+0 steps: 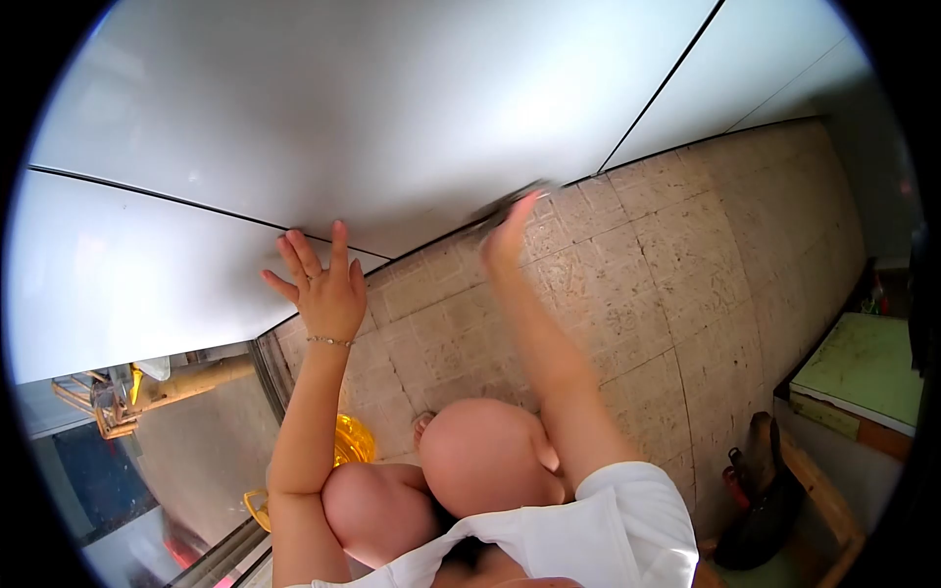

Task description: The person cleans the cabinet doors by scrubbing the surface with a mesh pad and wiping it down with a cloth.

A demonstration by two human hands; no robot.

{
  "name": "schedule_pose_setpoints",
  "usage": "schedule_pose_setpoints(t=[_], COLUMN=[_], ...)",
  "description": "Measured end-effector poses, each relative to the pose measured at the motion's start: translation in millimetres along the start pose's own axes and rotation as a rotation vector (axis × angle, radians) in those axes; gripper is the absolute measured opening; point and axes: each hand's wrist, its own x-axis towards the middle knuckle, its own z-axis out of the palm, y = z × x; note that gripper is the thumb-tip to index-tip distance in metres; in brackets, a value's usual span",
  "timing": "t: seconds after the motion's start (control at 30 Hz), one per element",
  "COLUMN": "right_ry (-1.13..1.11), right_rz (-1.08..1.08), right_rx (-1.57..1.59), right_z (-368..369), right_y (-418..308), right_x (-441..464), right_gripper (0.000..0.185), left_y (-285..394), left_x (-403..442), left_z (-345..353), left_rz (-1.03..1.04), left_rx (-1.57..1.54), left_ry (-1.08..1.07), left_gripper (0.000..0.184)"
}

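My left hand (328, 294) rests with its fingers spread against the lower part of a glossy white panel (372, 127), beside a dark seam. A thin bracelet (330, 341) circles that wrist. At the panel's bottom edge, my right hand (506, 240) presses a dark grey cloth (512, 202) to the white surface. Motion smears both the hand and the cloth, so the exact grip and the cloth's folds are hard to make out.
Below the panel lies a worn beige tiled floor (637, 265). A transparent yellow container (353, 441) is beside my left knee. On the right are a green-topped cabinet (858, 358), a wooden chair (823, 490) and a black bag-like thing (760, 514). A doorway sill is at left.
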Motion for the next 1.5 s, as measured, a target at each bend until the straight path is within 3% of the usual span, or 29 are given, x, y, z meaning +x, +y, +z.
schedule_pose_setpoints(t=[0.07, 0.17, 0.27, 0.33, 0.43, 0.5, 0.53, 0.6, 0.7, 0.77, 0.8, 0.9, 1.0, 1.07, 1.13, 1.23, 1.33, 1.37, 1.4, 1.43, 1.5], right_ry=[-0.131, 0.071, 0.045, 0.284, 0.125, -0.022, 0.134, 0.157, 0.191, 0.199, 0.113, 0.085, 0.223, 0.137, 0.059, 0.077, 0.143, -0.016, 0.033, 0.020, 0.248], right_rz=[0.125, -0.134, 0.055, 0.211, 0.134, 0.124, 0.180, 0.414, 0.574, 0.314, 0.331, 0.300, 0.306, 0.224, 0.267, 0.627, 0.649, 0.396, 0.390, 0.364, 0.466], right_rx=[-0.161, -0.071, 0.435, 0.500, 0.579, 0.692, 0.699, 0.738, 0.757, 0.562, 0.709, 0.667, 0.690, 0.634, 0.578, 0.708, 0.640, 0.584, 0.564, 0.635, 0.609], right_z=[21, 8, -42, -52, -52, -24, -7, 20, 20, -6, -25, -67, -62, -29, 11, 61, 43, 24, 8, -9, -14], right_y=[25, 18, -41, -78, -54, -32, -17, 6, -34, -3, -15, -45, -50, -34, -7, -9, -27, -17, -29, -24, -39], right_x=[-49, -10, 67, 87, 75, 33, 0, -47, -42, -1, 24, 80, 83, 46, -18, -88, -69, -47, -21, 7, 30], right_gripper=[0.060, 0.060, 0.052, 0.042, 0.046, 0.038, 0.036, 0.035, 0.032, 0.040, 0.036, 0.032, 0.028, 0.024, 0.044, 0.053, 0.046, 0.033, 0.023, 0.028, 0.036], left_y=[0, -1, -3, -1, 0, -1, -1, -1, -5, -6, -7, -5, -6, -8, -7, -4, 0, 1, 2, 4, 7], left_x=[1, 0, -1, 1, -1, 0, 0, 1, -2, -2, -1, 0, -1, -1, -5, -20, -51, -59, -66, -74, -89], left_z=[1, 1, 6, 11, 13, 11, 8, 6, 2, 0, -1, -10, -20, -23, -25, -17, -8, -5, -2, 1, 1], left_rz=[0.010, 0.019, 0.026, 0.016, 0.008, 0.006, 0.004, 0.011, 0.016, 0.010, 0.003, -0.008, -0.004, 0.014, -0.025, 0.019, 0.161, 0.217, 0.233, 0.252, 0.262], left_rx=[0.020, 0.028, 0.048, 0.013, -0.004, 0.006, 0.010, 0.022, 0.038, 0.031, 0.020, -0.004, -0.001, 0.002, -0.063, -0.151, -0.147, -0.133, -0.152, -0.172, -0.257], left_ry=[0.010, 0.028, 0.046, 0.093, 0.105, 0.093, 0.081, 0.066, 0.040, 0.014, 0.008, -0.036, -0.099, -0.095, -0.058, -0.047, -0.206, -0.275, -0.302, -0.330, -0.403], left_gripper=[0.057, 0.057, 0.056, 0.056, 0.056, 0.056, 0.056, 0.055, 0.055, 0.056, 0.056, 0.058, 0.059, 0.059, 0.059, 0.059, 0.059, 0.059, 0.059, 0.059, 0.060])
